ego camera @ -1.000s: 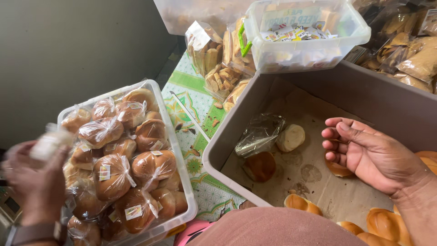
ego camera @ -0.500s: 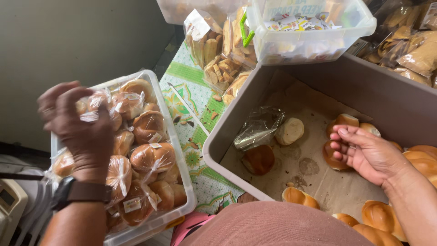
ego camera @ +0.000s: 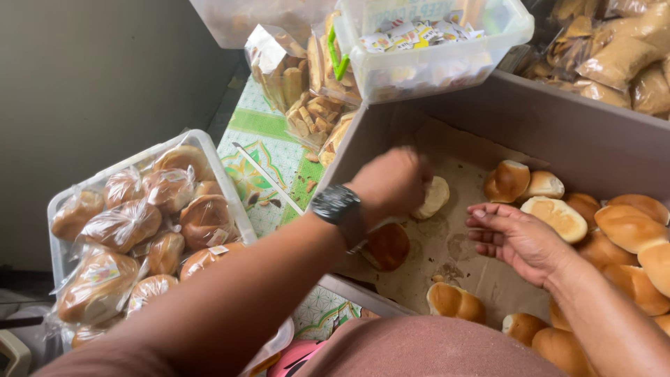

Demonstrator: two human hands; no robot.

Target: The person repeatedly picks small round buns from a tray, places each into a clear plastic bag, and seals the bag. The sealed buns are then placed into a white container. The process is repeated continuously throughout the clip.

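My left hand point(ego camera: 391, 183), a black watch on its wrist, reaches over the near wall of a grey bin point(ego camera: 558, 126). It curls down beside a pale bun point(ego camera: 434, 197) and above a dark brown bun point(ego camera: 387, 246). Its fingers are hidden, and so is the clear plastic bag that lay there. My right hand point(ego camera: 520, 237) rests palm up on the brown paper liner point(ego camera: 453, 251) and holds nothing. It lies next to a pile of golden buns point(ego camera: 621, 223).
A clear plastic tub point(ego camera: 230, 188) of buns wrapped in plastic point(ego camera: 206, 216) stands at the left on a green patterned cloth point(ego camera: 265, 167). Behind it are bags of biscuits point(ego camera: 307, 91) and a clear box of small packets point(ego camera: 433, 56). Bagged breads point(ego camera: 614, 56) fill the far right.
My left hand has swung from over the tub of wrapped buns across into the grey bin, covering the plastic bag. My right hand has shifted slightly and opened flatter.
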